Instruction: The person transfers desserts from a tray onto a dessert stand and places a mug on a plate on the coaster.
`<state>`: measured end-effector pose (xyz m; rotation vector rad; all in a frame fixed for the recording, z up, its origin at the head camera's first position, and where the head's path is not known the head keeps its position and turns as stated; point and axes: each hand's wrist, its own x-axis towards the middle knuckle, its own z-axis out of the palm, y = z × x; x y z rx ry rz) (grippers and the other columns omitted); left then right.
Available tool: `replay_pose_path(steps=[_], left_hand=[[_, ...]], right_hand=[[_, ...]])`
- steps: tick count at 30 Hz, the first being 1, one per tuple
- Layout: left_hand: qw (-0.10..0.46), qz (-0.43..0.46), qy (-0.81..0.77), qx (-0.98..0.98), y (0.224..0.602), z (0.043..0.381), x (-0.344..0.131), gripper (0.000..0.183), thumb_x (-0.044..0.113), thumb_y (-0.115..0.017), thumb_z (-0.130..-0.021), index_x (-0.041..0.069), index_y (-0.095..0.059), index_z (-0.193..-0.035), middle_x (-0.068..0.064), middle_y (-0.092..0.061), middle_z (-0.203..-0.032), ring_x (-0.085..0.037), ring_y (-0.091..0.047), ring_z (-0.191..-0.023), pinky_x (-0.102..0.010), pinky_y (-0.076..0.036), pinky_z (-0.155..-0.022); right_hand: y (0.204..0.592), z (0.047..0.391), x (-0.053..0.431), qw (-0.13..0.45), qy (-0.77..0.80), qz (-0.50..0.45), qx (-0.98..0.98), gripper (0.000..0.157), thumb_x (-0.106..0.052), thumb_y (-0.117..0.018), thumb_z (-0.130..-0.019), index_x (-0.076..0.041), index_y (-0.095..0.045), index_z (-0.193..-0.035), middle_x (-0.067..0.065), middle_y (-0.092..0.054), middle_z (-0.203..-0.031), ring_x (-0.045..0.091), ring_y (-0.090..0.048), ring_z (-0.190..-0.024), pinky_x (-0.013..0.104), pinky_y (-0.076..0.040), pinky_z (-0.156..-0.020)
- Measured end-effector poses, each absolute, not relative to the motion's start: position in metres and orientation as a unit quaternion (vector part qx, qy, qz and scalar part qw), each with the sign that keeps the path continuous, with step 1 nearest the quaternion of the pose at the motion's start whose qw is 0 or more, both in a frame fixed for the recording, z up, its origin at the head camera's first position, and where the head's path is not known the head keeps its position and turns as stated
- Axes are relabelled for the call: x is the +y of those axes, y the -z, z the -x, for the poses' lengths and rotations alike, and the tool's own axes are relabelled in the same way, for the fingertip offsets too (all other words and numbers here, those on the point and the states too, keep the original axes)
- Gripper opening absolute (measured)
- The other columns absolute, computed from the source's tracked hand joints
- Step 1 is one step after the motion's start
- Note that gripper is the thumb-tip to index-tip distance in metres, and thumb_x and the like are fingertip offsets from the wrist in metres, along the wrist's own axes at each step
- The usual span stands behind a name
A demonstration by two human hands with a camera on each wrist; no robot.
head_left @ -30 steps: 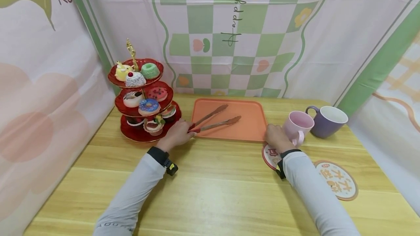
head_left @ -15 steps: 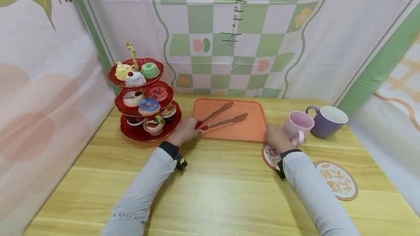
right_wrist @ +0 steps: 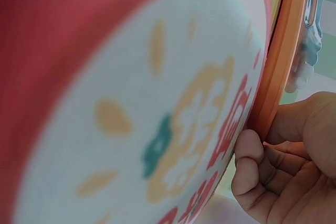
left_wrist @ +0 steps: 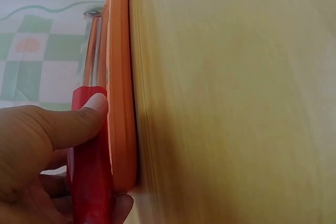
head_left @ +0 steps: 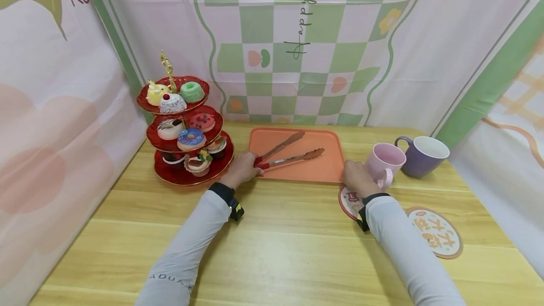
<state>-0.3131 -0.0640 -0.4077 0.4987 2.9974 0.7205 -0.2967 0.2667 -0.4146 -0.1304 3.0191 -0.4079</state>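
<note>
An orange tray (head_left: 297,172) lies toward the back of the wooden table. My left hand (head_left: 241,170) is at its left front corner and grips the red handle (left_wrist: 90,169) of a pair of tongs (head_left: 293,157), thumb on top. The metal arms of the tongs spread apart over the tray. One left fingertip (left_wrist: 123,205) shows by the tray's corner. At the right front corner, my right hand (head_left: 359,177) pinches the tray's edge (right_wrist: 275,72) between thumb and curled fingers. A pink mug (head_left: 386,159) stands just right of that hand.
Left of the tray is a red three-tier stand (head_left: 187,145) with several cakes and donuts. A purple mug (head_left: 425,159) is behind the pink one. One round coaster (head_left: 349,202) lies partly under the right wrist, another (head_left: 437,233) further right. Patterned cloth (head_left: 293,60) hangs behind.
My left hand has moved a little right along the tray's edge, carrying the tongs further over the tray. My right hand has stayed at its corner. The head view has shifted slightly.
</note>
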Motion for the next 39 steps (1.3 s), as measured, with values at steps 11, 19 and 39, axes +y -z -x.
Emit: replay_pose_path(steps=[11, 19, 39], left_hand=[[0.025, -0.169, -0.226, 0.959, 0.41, 0.316, -0.064, 0.033, 0.023, -0.074, -0.081, 0.001, -0.063, -0.103, -0.007, -0.055, -0.084, -0.022, -0.049, -0.074, -0.032, -0.04, -0.066], [0.016, -0.175, -0.228, 0.957, 0.409, 0.315, -0.066, 0.047, 0.026, -0.075, -0.079, -0.001, -0.059, -0.114, -0.011, -0.057, -0.094, -0.023, -0.051, -0.081, -0.034, -0.043, -0.07], [-0.046, -0.278, -0.185, 0.942, 0.393, 0.266, -0.09, 0.041, 0.023, -0.072, -0.082, 0.005, -0.063, -0.118, -0.009, -0.052, -0.095, -0.021, -0.046, -0.083, -0.035, -0.042, -0.07]], right_hand=[[0.414, 0.296, 0.266, 0.059, 0.143, 0.035, 0.987, 0.014, 0.0, -0.049, -0.084, 0.008, -0.056, -0.094, 0.016, -0.053, -0.074, 0.03, -0.052, -0.067, 0.036, -0.044, -0.056], [0.412, 0.295, 0.265, 0.067, 0.126, 0.053, 0.988, 0.016, -0.002, -0.047, -0.085, 0.009, -0.056, -0.094, 0.017, -0.054, -0.076, 0.031, -0.052, -0.069, 0.04, -0.044, -0.061], [0.403, 0.247, 0.273, 0.026, 0.18, 0.188, 0.965, 0.044, -0.004, -0.057, -0.083, 0.02, -0.048, -0.118, 0.02, -0.06, -0.083, 0.014, -0.045, -0.052, 0.03, -0.038, -0.051]])
